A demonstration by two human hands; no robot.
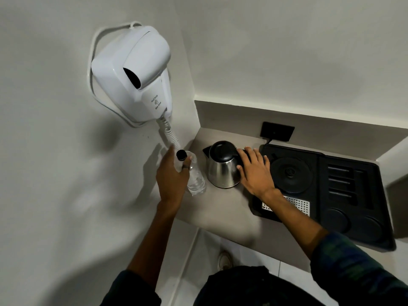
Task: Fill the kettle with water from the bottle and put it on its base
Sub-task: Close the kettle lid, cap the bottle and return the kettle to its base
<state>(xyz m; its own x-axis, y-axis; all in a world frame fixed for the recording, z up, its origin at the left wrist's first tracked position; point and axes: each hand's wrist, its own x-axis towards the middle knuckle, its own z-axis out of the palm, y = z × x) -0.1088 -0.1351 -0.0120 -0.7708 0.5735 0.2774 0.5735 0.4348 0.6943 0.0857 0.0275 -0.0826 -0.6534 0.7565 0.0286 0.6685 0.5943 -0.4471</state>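
A steel kettle with a closed black lid stands on the grey counter, left of the black tray. My right hand wraps around its handle, which the hand hides. A clear plastic water bottle with a black cap stands upright to the kettle's left. My left hand grips the bottle around its neck, just under the cap. The round black kettle base lies bare in the tray, to the right of my right hand.
The black tray has slots, round recesses and a perforated metal grid. A black wall socket with a cord sits behind it. A white wall-hung hair dryer with a coiled cord hangs on the left wall above the bottle. The counter ends near my body.
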